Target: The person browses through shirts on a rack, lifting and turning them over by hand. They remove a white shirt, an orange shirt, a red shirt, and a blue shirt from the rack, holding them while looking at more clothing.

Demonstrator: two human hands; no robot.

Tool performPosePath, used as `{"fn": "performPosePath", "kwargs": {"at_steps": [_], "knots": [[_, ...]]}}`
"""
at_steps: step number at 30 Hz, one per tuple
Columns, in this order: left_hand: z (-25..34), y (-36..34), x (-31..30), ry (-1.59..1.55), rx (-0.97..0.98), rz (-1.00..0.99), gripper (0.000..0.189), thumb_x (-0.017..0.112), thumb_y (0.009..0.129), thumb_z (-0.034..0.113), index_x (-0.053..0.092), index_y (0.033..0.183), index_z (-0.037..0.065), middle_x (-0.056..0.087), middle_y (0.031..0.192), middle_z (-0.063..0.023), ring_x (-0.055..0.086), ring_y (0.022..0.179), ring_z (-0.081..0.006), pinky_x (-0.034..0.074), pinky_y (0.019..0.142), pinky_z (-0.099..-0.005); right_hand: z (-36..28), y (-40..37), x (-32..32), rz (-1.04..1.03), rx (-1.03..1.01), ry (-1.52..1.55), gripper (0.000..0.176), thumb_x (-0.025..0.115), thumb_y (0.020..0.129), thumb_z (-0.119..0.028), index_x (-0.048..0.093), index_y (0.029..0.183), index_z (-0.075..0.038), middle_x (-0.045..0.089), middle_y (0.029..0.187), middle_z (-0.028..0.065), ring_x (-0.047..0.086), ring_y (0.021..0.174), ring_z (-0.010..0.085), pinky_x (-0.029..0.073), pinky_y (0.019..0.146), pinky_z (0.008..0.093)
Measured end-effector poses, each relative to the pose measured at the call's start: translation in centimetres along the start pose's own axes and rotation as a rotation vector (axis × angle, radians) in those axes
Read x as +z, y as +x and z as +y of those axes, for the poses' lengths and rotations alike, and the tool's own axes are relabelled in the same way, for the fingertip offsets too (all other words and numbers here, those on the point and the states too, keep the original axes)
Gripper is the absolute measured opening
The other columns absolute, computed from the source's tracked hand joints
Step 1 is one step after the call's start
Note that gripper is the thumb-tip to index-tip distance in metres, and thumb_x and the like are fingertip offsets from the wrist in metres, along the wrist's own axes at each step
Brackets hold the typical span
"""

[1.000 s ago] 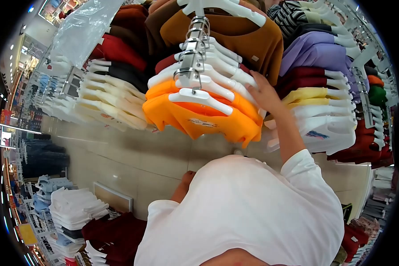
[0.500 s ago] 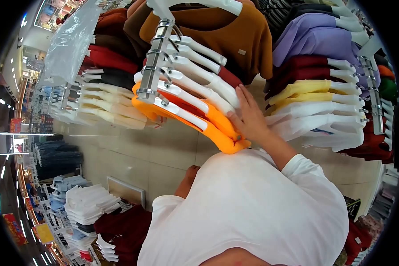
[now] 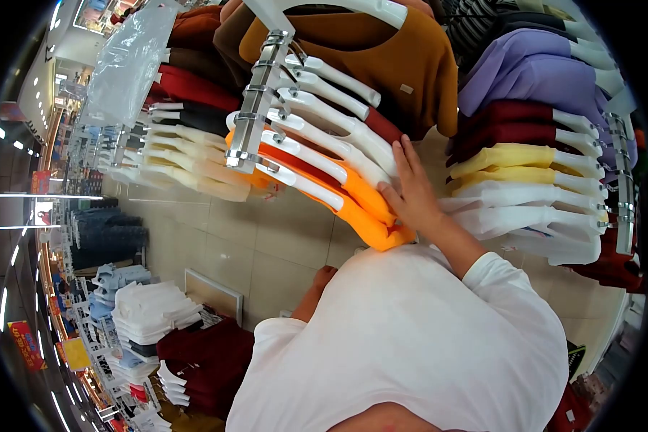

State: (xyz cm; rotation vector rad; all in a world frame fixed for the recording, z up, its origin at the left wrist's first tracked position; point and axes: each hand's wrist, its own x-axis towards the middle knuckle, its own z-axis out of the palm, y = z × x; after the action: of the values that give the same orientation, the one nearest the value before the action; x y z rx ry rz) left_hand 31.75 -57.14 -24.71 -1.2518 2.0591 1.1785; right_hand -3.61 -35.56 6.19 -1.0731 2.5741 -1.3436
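My right hand (image 3: 415, 193) lies with its fingers stretched out against the shoulders of garments on white hangers (image 3: 324, 109), between a dark red sleeve (image 3: 384, 125) and orange tops. The nearest orange top (image 3: 374, 229) hangs at the front end of a chrome rail (image 3: 254, 108), close to my white shirt. Behind the hand, a brown top (image 3: 410, 65) faces forward on a large white hanger. Low beside my body, my left hand (image 3: 325, 276) is only partly seen; its fingers are mostly hidden by my shirt.
Purple, dark red, yellow and white tops hang on a second rail (image 3: 621, 180) at the right. At the left are cream tops (image 3: 187, 162) and a clear plastic sheet (image 3: 129, 65). A white-edged panel (image 3: 214, 294) stands on the tiled floor (image 3: 227, 237), near folded white clothes (image 3: 147, 309).
The view has shifted slightly, so the racks sit a little farther right in it. My right hand keeps its place on the garments; my left hand stays low at my side.
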Motion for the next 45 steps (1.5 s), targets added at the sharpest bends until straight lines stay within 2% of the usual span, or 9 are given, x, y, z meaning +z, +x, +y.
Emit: {"fn": "performPosePath", "kwargs": {"at_steps": [14,23,31,34,36,38,40,42,45], "knots": [[-4.6,1.9,1.6,0.077,0.098,0.002,0.041,0.058,0.09,0.038,0.068,0.108,0.002,0.07,0.102,-0.0223,0.066,0.099,-0.0376,0.052,0.084,-0.0435,0.5,0.5,0.1,0.055,0.106,-0.095,0.079,0.068,0.088,-0.027,0.027,0.15,-0.003,0.024,0.156,0.0198,0.031,0.141,0.039,0.03,0.114,0.0408],[-3.8,0.7,0.8,0.106,0.075,-0.016,0.043,0.057,0.091,0.04,0.068,0.108,0.002,0.07,0.105,-0.0209,0.065,0.1,-0.0379,0.052,0.085,-0.0441,-0.8,-0.9,-1.2,0.321,-0.255,-0.101,0.034,0.073,0.076,-0.016,0.065,0.107,-0.005,0.059,0.109,0.0128,0.056,0.102,0.0325,0.044,0.091,0.043],[-3.5,0.0,0.1,0.058,0.07,0.003,0.041,0.057,0.09,0.037,0.068,0.106,0.001,0.069,0.104,-0.0217,0.066,0.1,-0.0353,0.052,0.086,-0.0417,-0.8,-1.3,-0.1,0.172,-0.097,-0.001,0.04,0.071,0.08,-0.02,0.062,0.116,-0.005,0.061,0.114,0.0136,0.061,0.1,0.0327,0.049,0.086,0.0406],[3.4,-2.8,-2.2,-0.069,0.219,0.033,0.035,0.056,0.091,0.032,0.067,0.1,-0.001,0.07,0.093,-0.0184,0.067,0.089,-0.0297,0.051,0.078,-0.0396,-0.3,-0.9,0.2,0.104,-0.047,-0.077,0.049,0.07,0.082,-0.024,0.057,0.126,-0.007,0.062,0.12,0.015,0.061,0.105,0.0345,0.05,0.089,0.0415],[15.9,-10.5,-6.2,-0.244,0.373,0.075,0.029,0.055,0.092,0.025,0.065,0.093,-0.002,0.066,0.081,-0.0152,0.063,0.076,-0.0227,0.049,0.069,-0.037,0.1,-0.7,0.4,0.034,0.017,-0.084,0.054,0.07,0.083,-0.028,0.053,0.13,-0.008,0.062,0.12,0.0159,0.062,0.105,0.0354,0.05,0.09,0.0422],[24.1,-16.2,-9.6,-0.247,0.646,0.079,0.015,0.057,0.09,0.014,0.061,0.083,0.002,0.065,0.079,-0.0078,0.059,0.072,-0.0179,0.047,0.064,-0.0328,0.7,-0.1,0.8,-0.018,0.055,-0.074,0.056,0.069,0.083,-0.031,0.051,0.132,-0.01,0.064,0.117,0.0167,0.063,0.103,0.0359,0.05,0.089,0.0429],[30.3,-21.3,-13.5,-0.02,1.177,0.232,0.007,0.061,0.08,0.008,0.065,0.082,0.003,0.063,0.075,-0.0102,0.06,0.067,-0.0239,0.047,0.061,-0.0346,0.4,0.4,0.9,-0.083,0.135,-0.099,0.056,0.069,0.083,-0.033,0.051,0.131,-0.011,0.065,0.114,0.0177,0.063,0.102,0.0361,0.05,0.087,0.0438],[35.6,-24.3,-15.2,0.093,1.558,0.368,0.008,0.064,0.076,0.008,0.065,0.083,0.005,0.064,0.079,-0.0073,0.06,0.068,-0.0259,0.047,0.062,-0.0364,0.3,0.6,0.9,-0.108,0.182,-0.104,0.055,0.068,0.083,-0.035,0.051,0.13,-0.012,0.065,0.111,0.0182,0.063,0.101,0.0362,0.051,0.086,0.0446],[40.2,-23.8,-14.6,0.62,1.469,0.542,0.022,0.064,0.086,0.021,0.064,0.1,0.004,0.064,0.106,-0.0131,0.058,0.103,-0.0291,0.043,0.092,-0.0439,0.3,0.9,0.9,-0.092,0.188,-0.081,0.054,0.067,0.084,-0.036,0.051,0.13,-0.012,0.066,0.109,0.0182,0.064,0.099,0.0364,0.051,0.085,0.0455]]}}
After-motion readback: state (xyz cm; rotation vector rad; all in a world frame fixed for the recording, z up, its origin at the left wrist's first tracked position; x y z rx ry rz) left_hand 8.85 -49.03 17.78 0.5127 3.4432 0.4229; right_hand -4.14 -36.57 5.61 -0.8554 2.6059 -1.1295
